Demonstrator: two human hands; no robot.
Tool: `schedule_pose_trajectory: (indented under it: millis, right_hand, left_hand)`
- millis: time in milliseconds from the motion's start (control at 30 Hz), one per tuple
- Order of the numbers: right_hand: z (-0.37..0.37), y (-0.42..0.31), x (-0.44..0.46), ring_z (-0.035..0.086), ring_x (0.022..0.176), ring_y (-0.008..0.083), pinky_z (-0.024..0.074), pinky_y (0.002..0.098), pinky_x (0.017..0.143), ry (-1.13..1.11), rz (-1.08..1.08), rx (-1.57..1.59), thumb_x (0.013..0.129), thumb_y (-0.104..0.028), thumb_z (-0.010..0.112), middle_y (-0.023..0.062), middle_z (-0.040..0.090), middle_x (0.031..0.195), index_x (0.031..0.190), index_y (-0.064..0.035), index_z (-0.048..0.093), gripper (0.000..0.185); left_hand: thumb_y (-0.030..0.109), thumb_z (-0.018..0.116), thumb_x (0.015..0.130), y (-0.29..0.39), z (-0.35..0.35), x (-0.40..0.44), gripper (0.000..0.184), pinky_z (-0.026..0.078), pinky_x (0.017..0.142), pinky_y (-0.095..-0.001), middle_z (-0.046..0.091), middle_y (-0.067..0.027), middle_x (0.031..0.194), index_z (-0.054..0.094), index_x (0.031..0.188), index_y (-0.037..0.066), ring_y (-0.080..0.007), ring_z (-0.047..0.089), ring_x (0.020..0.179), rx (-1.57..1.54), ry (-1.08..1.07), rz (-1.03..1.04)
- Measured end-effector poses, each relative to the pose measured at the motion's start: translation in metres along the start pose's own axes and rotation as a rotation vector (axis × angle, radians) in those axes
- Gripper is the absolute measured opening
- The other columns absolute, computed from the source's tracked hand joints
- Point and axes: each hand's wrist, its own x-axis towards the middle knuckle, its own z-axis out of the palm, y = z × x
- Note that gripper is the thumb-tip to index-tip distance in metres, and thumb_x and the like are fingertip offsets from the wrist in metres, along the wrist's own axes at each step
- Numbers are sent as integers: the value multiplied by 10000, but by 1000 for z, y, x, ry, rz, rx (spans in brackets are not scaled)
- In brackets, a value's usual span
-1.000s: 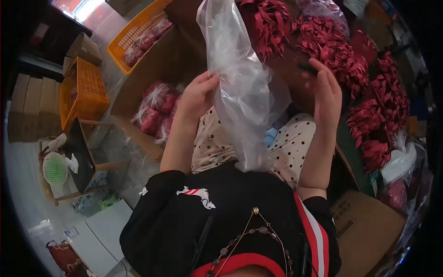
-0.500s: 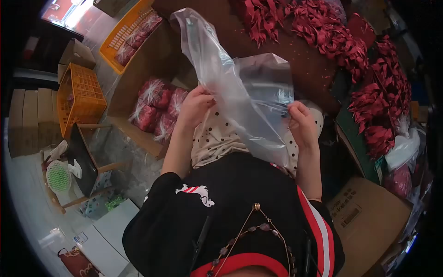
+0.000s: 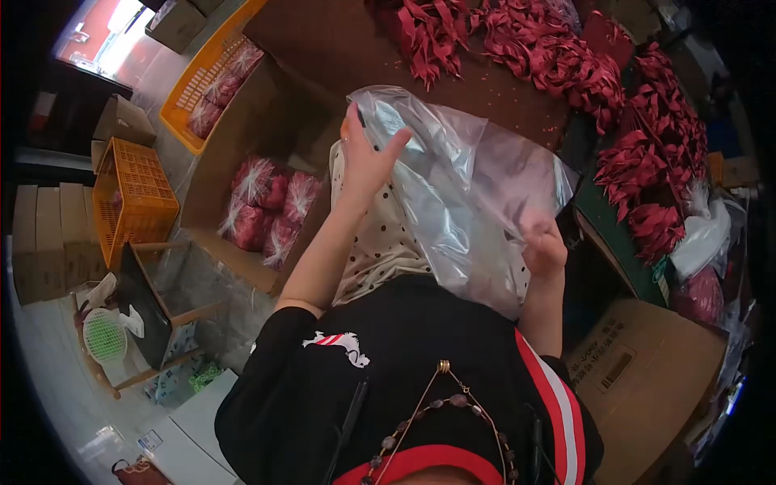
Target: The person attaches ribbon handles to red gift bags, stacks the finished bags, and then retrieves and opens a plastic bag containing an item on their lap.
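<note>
A large clear plastic bag (image 3: 453, 186) spreads across my lap, creased and shiny, over polka-dot trousers (image 3: 380, 230). At its upper left edge is my left hand (image 3: 368, 158), with the thumb stretched away from the fingers; the hand touches the plastic without a closed grip. My right hand (image 3: 546, 246) has its fingers curled on the bag's right side, partly seen through the film. Left of my lap, an open cardboard box (image 3: 214, 182) holds several clear bags of red items (image 3: 259, 194).
Red ribbon-like pieces (image 3: 558, 61) lie heaped on the brown surface (image 3: 315, 36) ahead and down the right side. Yellow crates (image 3: 137, 190), a wooden-framed chair (image 3: 153, 291) and a green racket (image 3: 105, 335) are at left. Another cardboard box (image 3: 638, 380) stands at lower right.
The bag's tall upright end has come down, and the plastic now spreads wider. My left hand has moved up and right along it, its fingers opening. My right hand has lowered slightly.
</note>
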Motion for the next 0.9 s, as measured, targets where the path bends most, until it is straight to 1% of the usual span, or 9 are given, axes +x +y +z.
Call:
schedule_pose_trajectory:
  millis: [33, 100, 200, 233, 333, 367, 433, 567, 900]
  right_hand:
    - [-8, 1, -10, 512, 793, 145, 378, 263, 709, -21, -25, 35, 753, -87, 654, 45, 565, 898, 949, -34, 590, 213]
    - [-9, -11, -14, 503, 763, 142, 353, 250, 657, -84, -2, -36, 672, -152, 687, 66, 557, 832, 863, -20, 589, 252]
    - [-10, -14, -30, 494, 750, 141, 340, 248, 658, 87, -30, -72, 647, -186, 680, 48, 534, 793, 776, -28, 564, 236]
    - [-9, -15, -30, 485, 742, 145, 346, 260, 671, 140, -65, -161, 676, -223, 676, 32, 508, 785, 735, -54, 536, 227]
    - [-1, -29, -26, 456, 789, 120, 335, 248, 763, 246, -19, -160, 787, -274, 627, -2, 478, 806, 789, -66, 525, 232]
    - [2, -32, -24, 457, 798, 111, 340, 247, 770, 315, -33, -217, 813, -242, 607, -12, 475, 810, 799, -66, 525, 195]
    - [-26, -25, -23, 469, 805, 83, 366, 248, 750, 358, 52, -294, 870, -161, 569, -35, 489, 833, 819, -79, 543, 100]
    - [-39, 7, -9, 503, 796, 68, 389, 249, 710, 613, 196, -432, 900, -214, 627, -56, 554, 867, 897, -103, 614, 112]
    - [-57, 23, 5, 550, 814, 82, 395, 246, 634, 872, 12, -369, 948, -194, 626, -28, 596, 883, 949, -95, 634, 99]
  left_hand:
    - [596, 776, 746, 6, 2, 8, 1141, 319, 1129, -483, 351, -318, 1480, 198, 1536, 10, -443, 366, 1374, 92, 33, -56]
    - [510, 802, 761, -11, 16, 39, 1142, 228, 1176, -453, 219, -346, 1532, 139, 1543, 5, -454, 220, 1445, -36, 89, -89]
    - [466, 828, 746, -29, 10, 75, 1099, 400, 1075, -394, 493, -267, 1395, 225, 1528, -17, -337, 490, 1299, -223, -245, -330]
    - [367, 850, 737, -32, 3, 75, 961, 462, 984, -336, 610, -177, 1271, 373, 1474, -26, -250, 598, 1148, -323, -377, -201]
    - [250, 837, 758, -62, -1, 80, 770, 475, 928, -295, 651, -108, 1197, 500, 1392, -27, -192, 623, 1067, -453, -472, -287]
    - [110, 781, 794, -68, -6, 77, 632, 483, 890, -272, 671, -81, 1144, 536, 1362, -18, -157, 631, 1029, -702, -408, -242]
    - [42, 740, 817, -67, -27, 70, 601, 486, 916, -301, 667, -76, 1150, 521, 1375, -13, -176, 639, 1029, -1013, -302, -244]
    - [29, 756, 791, -65, -70, 63, 725, 428, 1045, -339, 551, -130, 1399, 447, 1446, 5, -212, 535, 1264, -1225, -262, -96]
    - [39, 776, 748, -27, -140, 43, 766, 470, 1016, -326, 572, -176, 1380, 454, 1442, -7, -201, 606, 1185, -1014, -358, -49]
